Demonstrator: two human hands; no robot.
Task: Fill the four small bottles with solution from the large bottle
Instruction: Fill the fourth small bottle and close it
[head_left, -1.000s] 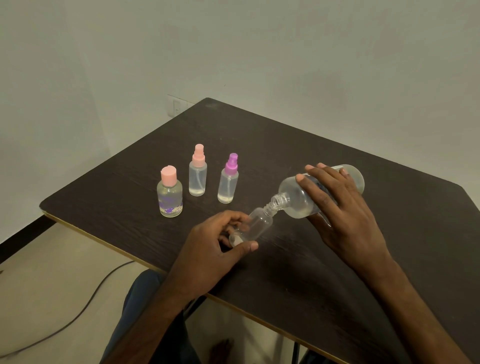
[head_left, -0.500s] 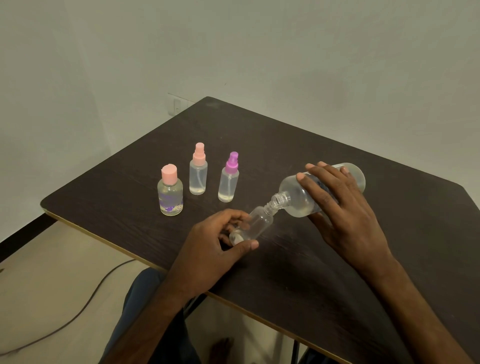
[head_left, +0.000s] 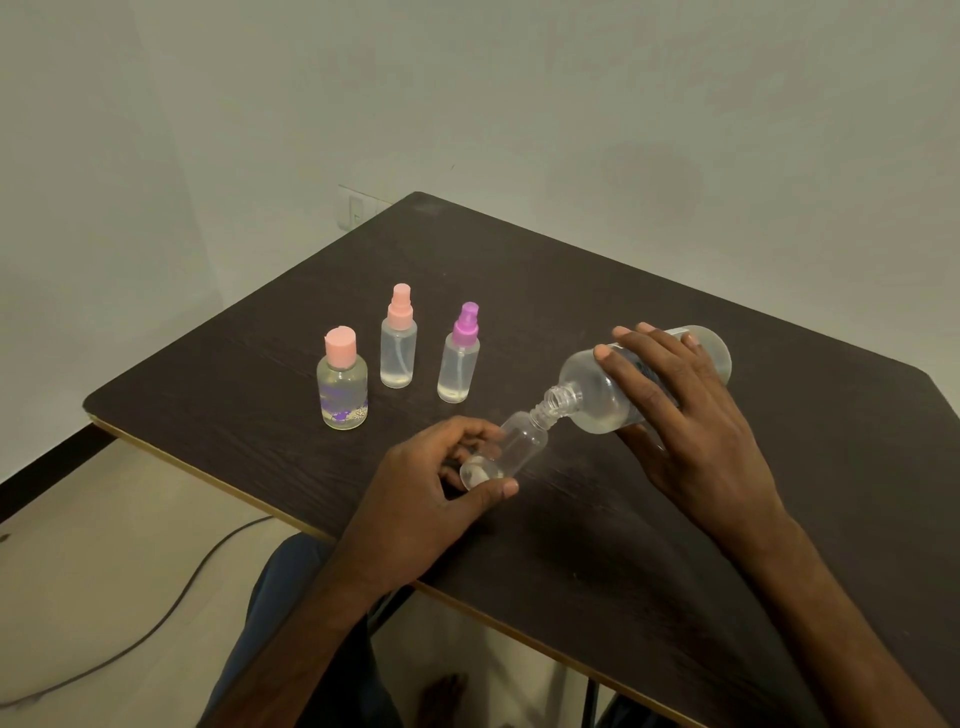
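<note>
as fingers (head_left: 631, 376) grip, clear cylindrical large bottle (head_left: 592, 397)

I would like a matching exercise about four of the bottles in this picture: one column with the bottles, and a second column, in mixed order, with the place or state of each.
Column one:
1. large bottle
2. uncapped small bottle
3. purple-topped spray bottle
4. flat-capped pink bottle

Column two:
a. stands leftmost of the three capped bottles
b. tilted, gripped by the right hand
c. held by the left hand
d. stands rightmost of the three capped bottles

Pairs: 1-b, 2-c, 3-d, 4-a
</note>
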